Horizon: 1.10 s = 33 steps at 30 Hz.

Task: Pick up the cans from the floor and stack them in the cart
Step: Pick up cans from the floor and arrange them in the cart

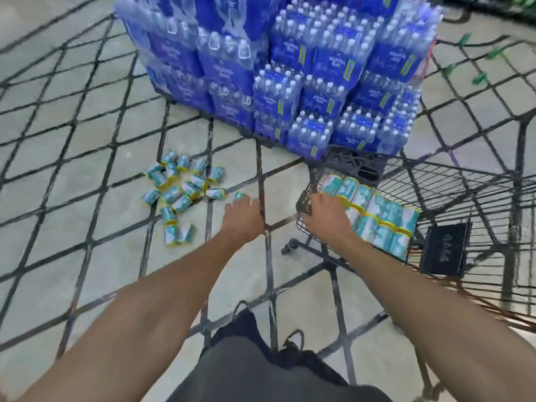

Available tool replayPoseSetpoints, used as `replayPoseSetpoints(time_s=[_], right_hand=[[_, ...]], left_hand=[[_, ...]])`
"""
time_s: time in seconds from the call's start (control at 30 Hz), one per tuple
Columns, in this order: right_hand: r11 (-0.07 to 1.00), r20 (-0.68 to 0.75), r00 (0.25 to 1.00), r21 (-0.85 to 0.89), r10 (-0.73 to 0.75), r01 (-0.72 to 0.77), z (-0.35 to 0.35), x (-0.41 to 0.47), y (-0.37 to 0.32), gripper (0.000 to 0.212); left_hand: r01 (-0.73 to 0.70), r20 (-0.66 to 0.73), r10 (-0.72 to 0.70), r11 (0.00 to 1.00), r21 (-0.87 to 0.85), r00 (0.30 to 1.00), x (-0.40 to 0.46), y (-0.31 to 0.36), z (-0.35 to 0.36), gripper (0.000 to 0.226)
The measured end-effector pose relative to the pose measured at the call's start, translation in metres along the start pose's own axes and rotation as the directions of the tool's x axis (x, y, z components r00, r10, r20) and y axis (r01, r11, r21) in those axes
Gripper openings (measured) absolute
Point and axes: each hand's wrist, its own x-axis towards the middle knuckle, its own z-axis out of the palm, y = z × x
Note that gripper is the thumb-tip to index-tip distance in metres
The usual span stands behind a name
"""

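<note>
Several teal and yellow cans (185, 187) lie scattered on the tiled floor at the left. More of the same cans (383, 216) are stacked in rows at the near end of a black wire cart (441, 181) on the right. My left hand (242, 217) hovers over the floor between pile and cart, fingers curled round one can (239, 195) whose end shows beyond them. My right hand (327, 216) reaches into the cart's left end, fingers curled over a can at the edge of the stacked rows; the hand hides that can.
A tall stack of blue shrink-wrapped water bottle packs (290, 82) stands on a pallet just behind the cans and the cart. A dark pouch (445, 250) lies in the cart next to the rows. My legs and a shoe (293, 340) are below.
</note>
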Motion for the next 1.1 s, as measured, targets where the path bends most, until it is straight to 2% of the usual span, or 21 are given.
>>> replayPoseSetpoints(time_s=[0.23,0.4,0.53,0.83,1.0,1.1], right_hand=[[0.986,0.132,0.984,-0.096,-0.121,0.134,0.056,0.013,-0.119,0.053],[0.973,0.239,0.96,-0.14,-0.146,0.182,0.096,0.044,-0.208,0.056],[0.971,0.312,0.94,-0.148,-0.135,0.189,0.118,0.077,-0.259,0.06],[0.995,0.431,0.898,-0.005,-0.087,0.099,0.203,0.194,-0.339,0.061],[0.994,0.502,0.86,0.108,-0.085,0.035,0.285,0.295,-0.394,0.056],[0.992,0.531,0.842,0.122,-0.096,0.036,0.348,0.348,-0.423,0.061]], left_hand=[[0.143,0.089,-0.139,0.989,-0.043,0.986,-0.043,-0.154,0.038,0.044],[0.246,0.144,-0.233,0.966,-0.077,0.962,-0.06,-0.27,0.058,0.052],[0.279,0.191,-0.261,0.957,-0.073,0.946,-0.049,-0.334,0.07,0.053],[0.348,0.28,-0.31,0.932,-0.099,0.909,0.058,-0.411,0.12,0.048],[0.414,0.355,-0.346,0.9,-0.134,0.868,0.136,-0.465,0.19,0.042],[0.435,0.388,-0.342,0.881,-0.183,0.856,0.184,-0.503,0.246,0.046]])
